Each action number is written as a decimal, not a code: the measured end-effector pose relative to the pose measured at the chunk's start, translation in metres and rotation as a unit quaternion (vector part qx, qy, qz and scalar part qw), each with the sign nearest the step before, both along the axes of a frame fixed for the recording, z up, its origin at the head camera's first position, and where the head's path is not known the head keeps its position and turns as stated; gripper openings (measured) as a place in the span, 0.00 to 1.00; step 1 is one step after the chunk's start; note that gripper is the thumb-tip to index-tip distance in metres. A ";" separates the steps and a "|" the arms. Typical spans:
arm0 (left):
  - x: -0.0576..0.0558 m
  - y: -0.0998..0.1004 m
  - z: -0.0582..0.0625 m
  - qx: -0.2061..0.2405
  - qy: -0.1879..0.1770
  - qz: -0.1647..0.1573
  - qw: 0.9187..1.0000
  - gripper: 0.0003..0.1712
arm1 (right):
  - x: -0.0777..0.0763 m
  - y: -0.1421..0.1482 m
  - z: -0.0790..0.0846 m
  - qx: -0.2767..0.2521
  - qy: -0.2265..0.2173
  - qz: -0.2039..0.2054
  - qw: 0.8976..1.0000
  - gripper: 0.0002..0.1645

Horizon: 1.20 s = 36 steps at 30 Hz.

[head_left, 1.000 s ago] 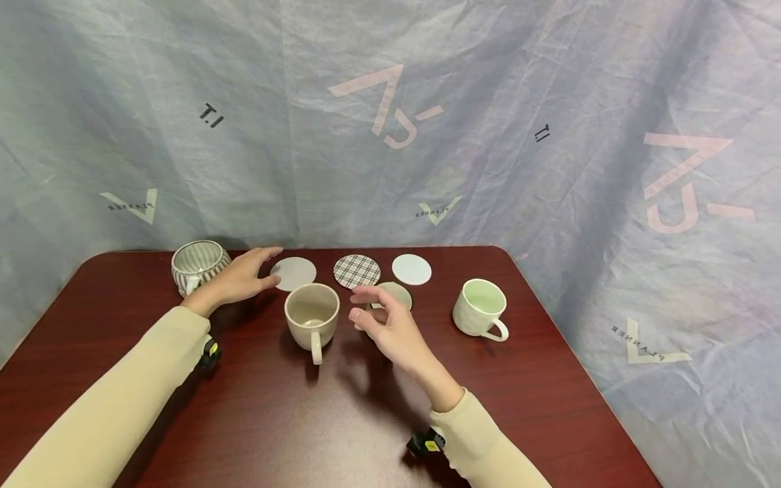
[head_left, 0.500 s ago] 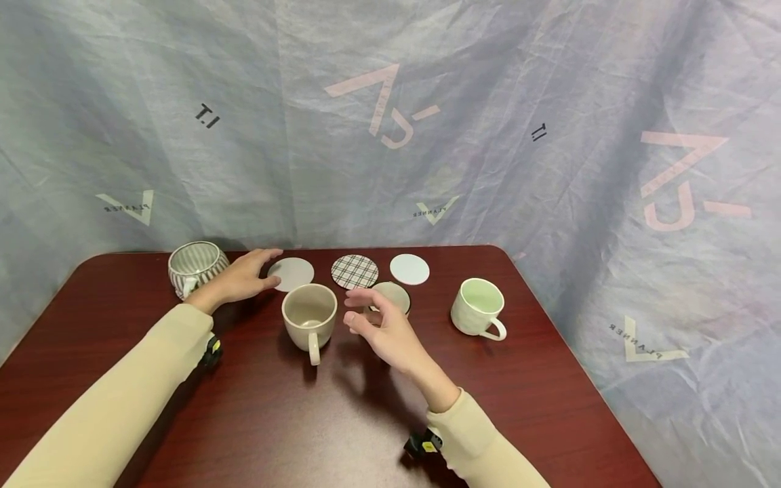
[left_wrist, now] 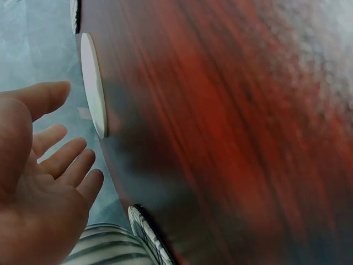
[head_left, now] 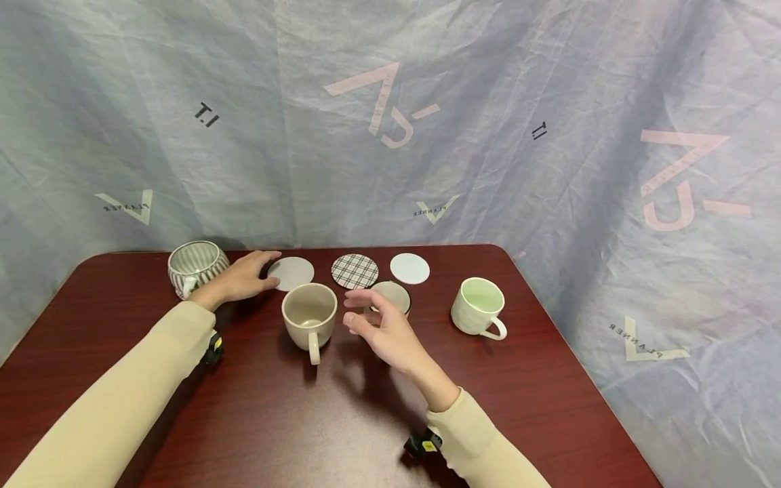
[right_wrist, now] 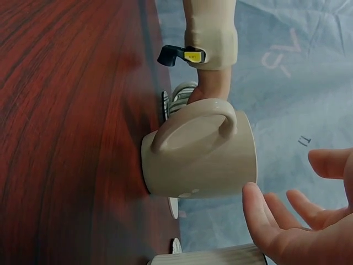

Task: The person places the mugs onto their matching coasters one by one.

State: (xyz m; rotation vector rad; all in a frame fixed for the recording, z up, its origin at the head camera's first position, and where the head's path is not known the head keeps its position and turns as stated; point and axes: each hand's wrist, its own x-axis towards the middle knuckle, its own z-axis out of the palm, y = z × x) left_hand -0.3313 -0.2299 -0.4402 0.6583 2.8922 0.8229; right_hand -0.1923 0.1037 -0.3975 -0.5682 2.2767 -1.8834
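My left hand reaches past the striped mug, fingers loosely spread and holding nothing, just left of a pale round coaster. That mug sits on a patterned coaster, visible in the left wrist view. My right hand hovers with relaxed, curved fingers, its grasp unfilled. To its left stands a beige mug, upright, handle toward me; the right wrist view shows this beige mug close past the fingertips. Behind the right hand, a ribbed cup is mostly hidden.
A plaid coaster and a white coaster lie along the back of the dark red table. At the right stands a pale green mug, handle to the right. A printed grey cloth hangs behind the table.
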 end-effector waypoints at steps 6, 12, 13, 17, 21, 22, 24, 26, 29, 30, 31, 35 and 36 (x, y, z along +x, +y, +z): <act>-0.005 -0.001 -0.006 -0.004 0.004 -0.003 1.000 0.38 | 0.000 0.000 0.000 -0.002 -0.010 0.006 1.000 0.25; -0.007 -0.003 -0.009 -0.014 0.007 0.000 1.000 0.37 | 0.001 0.000 0.001 -0.001 -0.013 0.008 1.000 0.27; -0.008 -0.004 -0.010 -0.015 0.007 0.000 1.000 0.38 | 0.001 0.001 0.001 0.000 -0.013 0.008 1.000 0.27; -0.008 -0.004 -0.009 -0.022 0.007 0.000 1.000 0.38 | 0.001 0.001 0.002 0.001 -0.011 0.005 1.000 0.27; -0.008 -0.004 -0.008 -0.027 0.003 -0.002 1.000 0.38 | 0.001 0.001 0.001 0.001 -0.013 0.005 1.000 0.26; -0.008 -0.005 -0.008 -0.027 0.002 -0.002 1.000 0.38 | 0.001 0.001 0.001 -0.001 -0.015 0.007 1.000 0.26; -0.007 -0.005 -0.007 -0.027 -0.003 -0.002 1.000 0.38 | 0.001 0.001 0.001 -0.001 -0.018 0.009 1.000 0.26; -0.007 -0.005 -0.007 -0.029 -0.006 -0.001 1.000 0.38 | 0.001 0.001 0.001 -0.003 -0.019 0.010 1.000 0.27; -0.007 -0.005 -0.007 -0.030 -0.010 0.000 0.999 0.38 | 0.001 0.002 0.000 -0.001 -0.021 0.011 1.000 0.27; -0.007 -0.005 -0.007 -0.031 -0.010 0.001 0.999 0.38 | 0.001 0.002 0.000 0.000 -0.020 0.011 1.000 0.27; -0.006 -0.005 -0.007 -0.032 -0.010 0.001 0.999 0.38 | 0.001 0.002 0.000 0.001 -0.020 0.011 1.000 0.27; -0.005 -0.005 -0.006 -0.031 -0.009 0.003 0.999 0.37 | 0.000 0.001 0.000 0.005 -0.016 0.009 1.000 0.25; -0.004 -0.005 -0.006 -0.031 -0.010 0.003 0.999 0.37 | 0.000 0.001 0.000 0.007 -0.016 0.008 1.000 0.25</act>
